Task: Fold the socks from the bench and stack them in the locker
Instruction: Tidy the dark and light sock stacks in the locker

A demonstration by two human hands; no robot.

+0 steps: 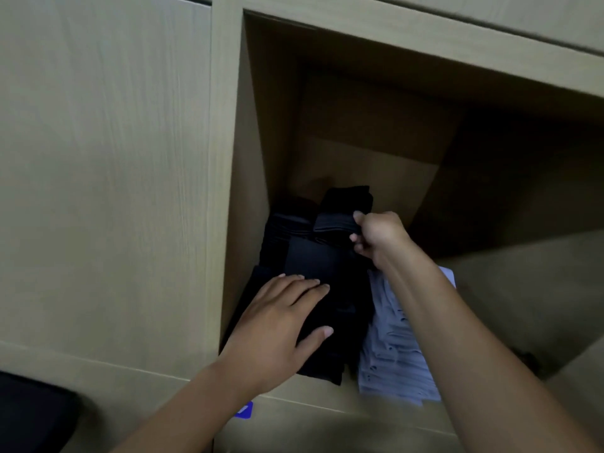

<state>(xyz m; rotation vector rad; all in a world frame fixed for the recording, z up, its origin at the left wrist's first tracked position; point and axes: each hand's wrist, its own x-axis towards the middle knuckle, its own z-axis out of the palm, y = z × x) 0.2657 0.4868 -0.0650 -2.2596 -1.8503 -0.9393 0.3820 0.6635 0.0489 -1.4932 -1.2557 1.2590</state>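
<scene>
Inside the locker (248,158), the left hand (281,322) lies flat, fingers straight, on the black stack (327,289). The right hand (376,237) pinches a folded black sock (340,217) just above the stack's rear. Released carelessly, the sock may unfold or slide off behind; nudging could topple the stack onto the white socks (392,348) beside it.

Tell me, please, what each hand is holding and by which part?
The right hand pinches a folded black sock at its near end; the left hand rests flat on the black stack.
</scene>
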